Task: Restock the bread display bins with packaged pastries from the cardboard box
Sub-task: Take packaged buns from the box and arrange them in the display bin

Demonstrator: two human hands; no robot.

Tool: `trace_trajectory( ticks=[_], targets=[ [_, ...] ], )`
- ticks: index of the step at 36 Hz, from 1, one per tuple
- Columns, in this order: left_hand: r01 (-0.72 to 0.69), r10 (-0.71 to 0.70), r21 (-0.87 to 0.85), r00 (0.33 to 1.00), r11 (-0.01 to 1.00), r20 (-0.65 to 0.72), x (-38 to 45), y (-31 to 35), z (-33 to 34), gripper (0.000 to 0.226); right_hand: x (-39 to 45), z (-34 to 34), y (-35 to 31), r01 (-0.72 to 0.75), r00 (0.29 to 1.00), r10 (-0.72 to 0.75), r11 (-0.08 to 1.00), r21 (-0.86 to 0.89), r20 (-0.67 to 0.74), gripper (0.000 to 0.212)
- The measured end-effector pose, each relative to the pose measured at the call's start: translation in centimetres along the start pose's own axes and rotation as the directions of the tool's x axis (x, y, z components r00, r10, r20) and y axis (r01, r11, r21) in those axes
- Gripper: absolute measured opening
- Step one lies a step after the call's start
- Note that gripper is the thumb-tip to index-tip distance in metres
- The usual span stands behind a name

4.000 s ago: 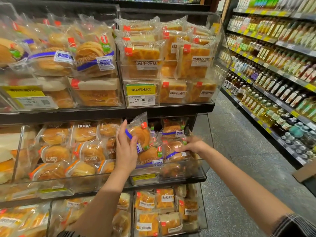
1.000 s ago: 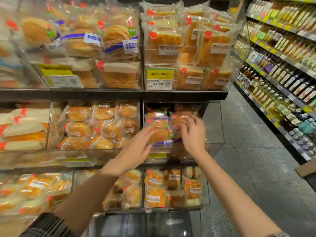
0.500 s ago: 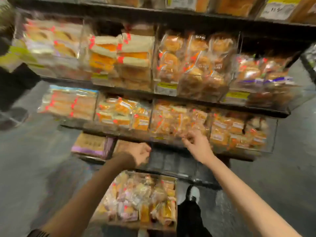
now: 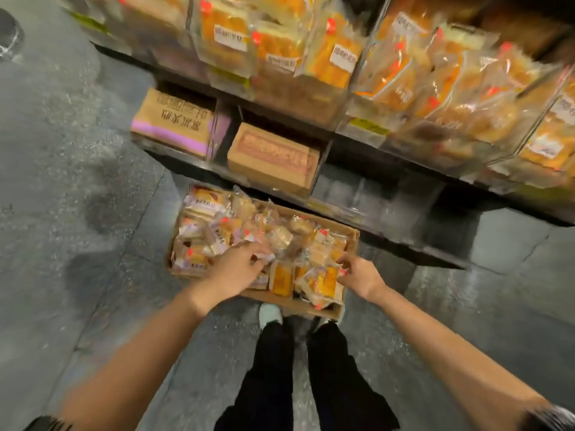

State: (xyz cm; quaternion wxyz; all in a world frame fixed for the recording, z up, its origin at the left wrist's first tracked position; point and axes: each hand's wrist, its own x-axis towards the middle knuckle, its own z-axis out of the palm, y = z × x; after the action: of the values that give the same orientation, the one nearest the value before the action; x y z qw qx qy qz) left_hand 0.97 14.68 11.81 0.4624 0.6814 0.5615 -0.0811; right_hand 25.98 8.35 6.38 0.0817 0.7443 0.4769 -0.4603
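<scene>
While the cardboard box [image 4: 337,311] is sitting on the floor under the bread bins [image 4: 466,126], I am looking down. My left hand [image 4: 231,270] and right hand [image 4: 361,275] are lying on the pastries [image 4: 280,236] inside, fingers curled. I cannot tell if they are holding any.

An open box [image 4: 348,241] sits on the floor [image 4: 62,181] just before the shelf base, with the person's 2 shoes [image 4: 270,314] at its near edge. Packs [image 4: 217,231] fill it. The left hand [image 4: 236,269] lies on the packs at the box's middle; the right hand [image 4: 361,275] is over its right end. Behind the box, 2 cartons [image 4: 270,157] stand side by side on the bottom shelf. Above them, bins [image 4: 441,88] hold more packs.
</scene>
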Motion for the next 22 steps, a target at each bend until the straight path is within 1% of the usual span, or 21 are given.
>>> trace_trajectory(
  ticks=[3,5,8,10,12,14,16,19,20,22],
  targets=[
    [0.019,-0.019,-0.037,1.000,0.999,0.013,2.7,-2.8,2.6,0.027,3.8,2.9,1.4,-0.053,0.998,0.054,0.998,-0.029,0.043,0.046],
    [0.024,-0.023,-0.027,0.999,0.999,0.037,4.3,-4.6,4.3,0.028,6.2,4.6,2.0,-0.081,0.995,0.082,0.996,-0.025,0.054,0.054],
    [0.037,-0.035,-0.018,0.995,0.999,0.093,6.3,-7.1,6.7,0.030,9.6,7.1,2.6,-0.094,0.996,0.093,0.995,0.042,0.009,0.066],
    [0.042,-0.040,-0.025,0.995,0.999,0.094,7.8,-8.8,8.2,0.029,12.1,8.8,3.1,-0.106,0.994,0.107,0.993,0.055,-0.012,0.076],
    [0.038,-0.035,-0.036,0.995,0.999,0.089,9.4,-10.5,9.7,0.027,14.6,10.2,3.4,-0.108,0.994,0.108,0.994,-0.007,-0.013,0.076],
    [0.041,-0.035,-0.061,0.994,0.997,0.102,11.0,-11.9,11.1,0.026,17.0,11.4,3.8,-0.097,0.995,0.098,0.989,-0.114,0.011,0.067],
    [0.061,-0.052,-0.086,0.993,0.994,0.105,12.5,-13.3,12.3,0.026,19.2,12.4,4.1,-0.111,0.993,0.119,0.969,-0.221,0.023,0.067],
    [0.073,-0.060,-0.152,0.994,0.986,0.086,14.2,-14.8,13.8,0.025,22.6,14.9,4.9,-0.123,0.992,0.119,0.957,-0.263,-0.030,0.079],
    [0.077,-0.064,-0.175,0.995,0.982,0.075,14.6,-15.2,14.1,0.024,23.4,15.9,5.2,-0.119,0.993,0.108,0.951,-0.286,-0.054,0.080],
    [0.079,-0.071,-0.211,0.996,0.974,0.046,15.0,-16.1,14.5,0.025,24.5,17.4,5.8,-0.113,0.991,0.075,0.914,-0.391,-0.112,0.077]
  ],
)
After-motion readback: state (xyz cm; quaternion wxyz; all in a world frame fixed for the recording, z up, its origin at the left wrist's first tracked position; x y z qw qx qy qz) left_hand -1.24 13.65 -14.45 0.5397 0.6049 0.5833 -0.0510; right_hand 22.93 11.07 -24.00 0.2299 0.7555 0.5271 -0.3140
